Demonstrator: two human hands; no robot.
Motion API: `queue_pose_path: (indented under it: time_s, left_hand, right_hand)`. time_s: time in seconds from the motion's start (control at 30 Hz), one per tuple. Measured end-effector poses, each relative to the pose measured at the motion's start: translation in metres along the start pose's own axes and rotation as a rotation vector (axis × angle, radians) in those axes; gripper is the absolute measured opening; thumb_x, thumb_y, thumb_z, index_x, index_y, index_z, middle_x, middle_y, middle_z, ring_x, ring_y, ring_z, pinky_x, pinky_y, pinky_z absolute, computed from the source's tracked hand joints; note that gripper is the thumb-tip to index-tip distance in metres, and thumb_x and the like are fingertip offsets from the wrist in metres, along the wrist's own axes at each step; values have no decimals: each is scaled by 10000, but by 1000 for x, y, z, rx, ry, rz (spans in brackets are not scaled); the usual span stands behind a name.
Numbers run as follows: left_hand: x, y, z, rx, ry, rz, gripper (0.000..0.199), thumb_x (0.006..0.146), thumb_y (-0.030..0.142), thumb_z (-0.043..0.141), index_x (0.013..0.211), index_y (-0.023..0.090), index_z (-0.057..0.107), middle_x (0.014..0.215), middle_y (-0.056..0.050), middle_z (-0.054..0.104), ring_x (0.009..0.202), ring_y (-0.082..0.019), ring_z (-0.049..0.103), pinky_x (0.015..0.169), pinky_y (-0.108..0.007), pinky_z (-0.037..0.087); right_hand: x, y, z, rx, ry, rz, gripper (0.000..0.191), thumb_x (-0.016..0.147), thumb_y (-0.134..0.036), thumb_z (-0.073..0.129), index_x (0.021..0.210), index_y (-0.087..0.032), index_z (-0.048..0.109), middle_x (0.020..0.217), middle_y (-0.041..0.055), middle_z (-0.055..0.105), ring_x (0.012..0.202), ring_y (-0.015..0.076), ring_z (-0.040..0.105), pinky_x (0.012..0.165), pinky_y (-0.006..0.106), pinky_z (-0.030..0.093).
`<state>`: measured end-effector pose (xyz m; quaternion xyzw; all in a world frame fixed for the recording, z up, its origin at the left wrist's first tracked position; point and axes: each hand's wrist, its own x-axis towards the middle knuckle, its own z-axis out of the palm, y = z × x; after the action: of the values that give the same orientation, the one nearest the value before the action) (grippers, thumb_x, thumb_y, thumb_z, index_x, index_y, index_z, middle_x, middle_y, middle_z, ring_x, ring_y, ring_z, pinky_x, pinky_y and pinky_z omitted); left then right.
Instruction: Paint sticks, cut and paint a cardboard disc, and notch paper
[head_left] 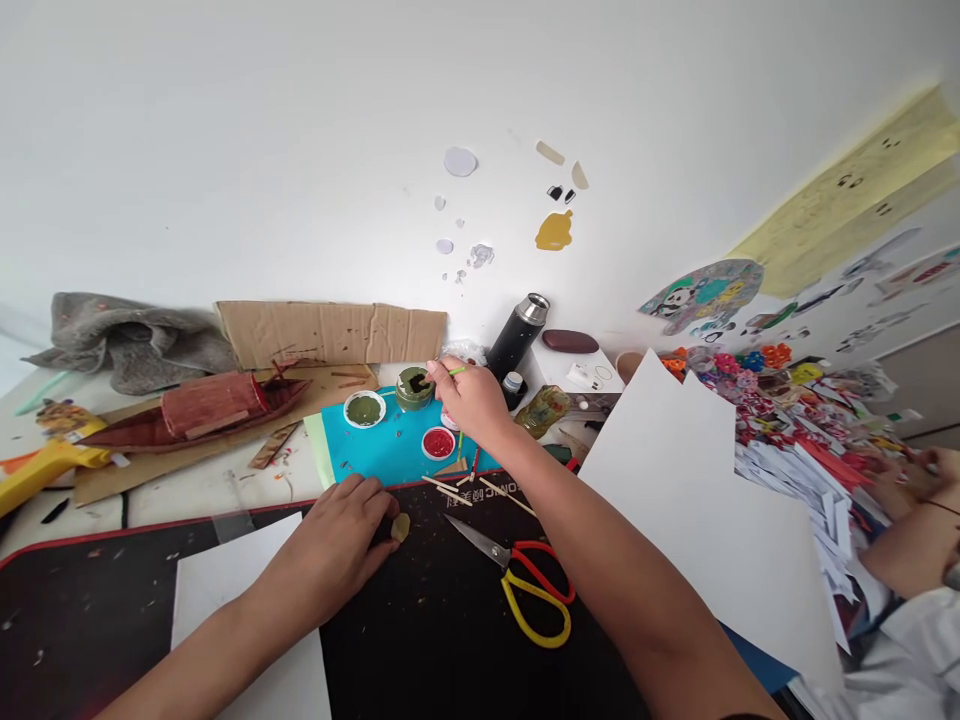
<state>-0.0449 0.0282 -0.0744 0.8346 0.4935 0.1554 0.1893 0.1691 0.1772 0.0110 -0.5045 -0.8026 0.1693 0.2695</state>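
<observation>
My left hand rests low over the black mat, its thumb and fingers pinching a small olive-green piece. Farther forward, my right hand is closed on a thin green stick, beside the open jar of dark green paint. A white lid with green paint and one with red paint lie on the blue sheet. Several thin wooden sticks and scissors with red and yellow handles lie between my arms.
A red-brown model boat and yellow glue gun are at the left. A black flask stands behind my right hand. White paper and colourful scraps fill the right, near another person's arm.
</observation>
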Motion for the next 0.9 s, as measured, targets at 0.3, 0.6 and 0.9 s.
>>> queue_pose_path:
  time_s: [0.3,0.6,0.9]
  left_hand:
    - [0,-2,0,-21,1,2,128,933,259,713,1053,235,749,1079,-97,724,1053,-340,662,955,-504,564]
    - [0,0,-1,-16,-8,0,124,945,259,720,1059,225,754,1083,-101,725,1056,-342,659,959,-507,552]
    - [0,0,0,22,5,5,102,951,263,701,1040,229,737,1058,-94,727,1032,-338,654,942,-501,532]
  right_hand:
    - [-1,5,2,12,24,-42,439,1204,-447,467,910,-249,726,708,5,739,676,205,688,691,306,443]
    - [-2,7,3,-20,9,-64,442,1203,-449,463,919,-244,732,720,14,750,681,205,696,688,306,442]
    - [-15,1,-6,118,103,-71,590,1180,-639,382,864,-262,709,658,15,714,645,214,706,682,315,479]
